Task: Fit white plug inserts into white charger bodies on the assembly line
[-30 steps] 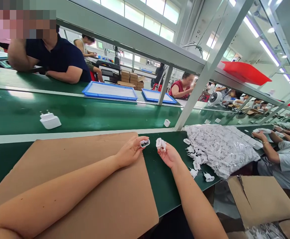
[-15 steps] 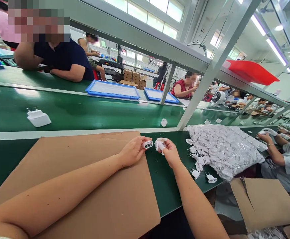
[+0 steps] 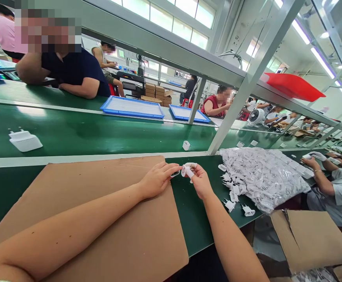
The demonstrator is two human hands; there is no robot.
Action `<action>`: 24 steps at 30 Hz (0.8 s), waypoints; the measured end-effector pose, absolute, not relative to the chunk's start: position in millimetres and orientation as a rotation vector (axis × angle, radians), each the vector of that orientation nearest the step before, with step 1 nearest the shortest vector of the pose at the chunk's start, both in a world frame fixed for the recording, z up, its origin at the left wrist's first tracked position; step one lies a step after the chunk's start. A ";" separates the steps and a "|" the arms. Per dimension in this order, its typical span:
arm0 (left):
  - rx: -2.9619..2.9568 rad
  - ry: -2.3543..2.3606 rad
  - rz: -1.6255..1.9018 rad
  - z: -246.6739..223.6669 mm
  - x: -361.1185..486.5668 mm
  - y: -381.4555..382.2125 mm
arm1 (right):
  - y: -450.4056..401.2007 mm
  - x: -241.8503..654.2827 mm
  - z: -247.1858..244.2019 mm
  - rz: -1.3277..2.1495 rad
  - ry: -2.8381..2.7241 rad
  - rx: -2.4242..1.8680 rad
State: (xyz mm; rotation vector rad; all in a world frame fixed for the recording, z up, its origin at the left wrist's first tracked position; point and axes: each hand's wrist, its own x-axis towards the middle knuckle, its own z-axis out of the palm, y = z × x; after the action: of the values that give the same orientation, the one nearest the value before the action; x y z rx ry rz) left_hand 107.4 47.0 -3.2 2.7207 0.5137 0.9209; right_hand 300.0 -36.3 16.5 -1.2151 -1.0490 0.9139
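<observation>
My left hand (image 3: 156, 179) rests near the right edge of the brown cardboard sheet (image 3: 106, 219), closed round a white charger housing (image 3: 175, 173) whose open end faces right. Just to its right, my right hand (image 3: 200, 181) pinches a white plug part (image 3: 185, 170); its thumb and a finger wear white covers. The left fingertips reach over to the plug part. Farther right, loose white plug parts (image 3: 229, 205) lie beside a clear plastic bag (image 3: 265, 176) full of white pieces.
A green conveyor (image 3: 114, 135) carries white chargers (image 3: 25, 141) behind a pale rail. A slanted metal post (image 3: 229, 113) rises beyond my hands. People sit across the line and at the right. An open carton (image 3: 314, 239) stands low at the right.
The fingers of my left hand have stretched over the housing towards the plug part and now cover much of it. The chargers on the conveyor have shifted left.
</observation>
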 end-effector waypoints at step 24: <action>2.305 0.525 0.902 -1.4 106.7 44.7 | -43.6 291.8 6.3 0.115 -1.683 -1.257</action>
State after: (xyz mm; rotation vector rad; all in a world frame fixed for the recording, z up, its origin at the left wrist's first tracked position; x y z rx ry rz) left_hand 106.7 44.7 -1.4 2.3053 0.5251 0.9020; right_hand 291.8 -43.6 6.3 -1.2572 -1.6829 0.1150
